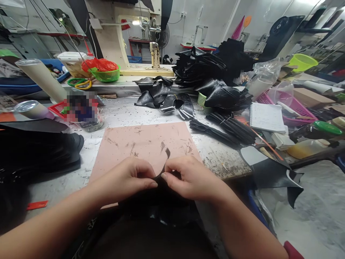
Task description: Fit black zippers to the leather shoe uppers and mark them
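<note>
At the near edge of a pink sheet (126, 144) on the white worktable, my left hand (134, 178) pinches the edge of a black piece of material (159, 196). Close beside it on the right, my right hand (185, 176) is closed on the same edge with thumb and fingertips. A thin dark strip (167, 154) curls up from between the two hands over the sheet. The lower part of the black piece hangs toward my lap and blends with dark clothing, so its outline is unclear.
Black stacked pieces (40, 151) lie at the left. Behind stand a sewing machine (107, 36), a green bowl (107, 73) and black leather piles (199, 66). Bundled black strips (231, 127), a notebook (266, 117) and a pink basket (304, 118) are at the right.
</note>
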The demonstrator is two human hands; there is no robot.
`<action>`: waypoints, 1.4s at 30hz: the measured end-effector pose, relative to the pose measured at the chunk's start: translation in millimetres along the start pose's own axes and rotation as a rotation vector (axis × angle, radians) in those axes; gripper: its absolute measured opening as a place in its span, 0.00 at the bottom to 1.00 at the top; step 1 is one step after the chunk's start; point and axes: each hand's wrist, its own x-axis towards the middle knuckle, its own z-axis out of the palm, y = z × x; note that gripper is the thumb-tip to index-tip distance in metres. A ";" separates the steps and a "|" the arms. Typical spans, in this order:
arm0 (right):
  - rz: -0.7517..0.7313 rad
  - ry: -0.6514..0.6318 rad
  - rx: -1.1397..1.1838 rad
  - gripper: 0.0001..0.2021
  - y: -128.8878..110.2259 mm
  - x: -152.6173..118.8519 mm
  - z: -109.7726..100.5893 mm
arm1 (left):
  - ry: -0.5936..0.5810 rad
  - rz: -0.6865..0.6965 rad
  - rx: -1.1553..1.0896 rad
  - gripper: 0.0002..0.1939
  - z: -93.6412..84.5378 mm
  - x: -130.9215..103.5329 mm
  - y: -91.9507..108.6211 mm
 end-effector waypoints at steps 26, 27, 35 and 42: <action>-0.042 0.092 0.061 0.08 9.4 -1.4 1.9 | -0.090 -0.027 0.076 0.09 -8.6 3.5 8.3; -0.037 0.079 0.047 0.08 9.5 -1.0 3.0 | -0.099 -0.017 0.105 0.10 -9.2 4.0 9.6; -0.030 0.061 -0.008 0.05 11.9 -1.2 3.4 | -0.051 -0.015 0.009 0.10 -7.1 11.8 8.3; -0.081 0.157 -0.006 0.06 12.4 -3.7 2.5 | -0.071 0.000 -0.026 0.11 -8.5 14.6 2.4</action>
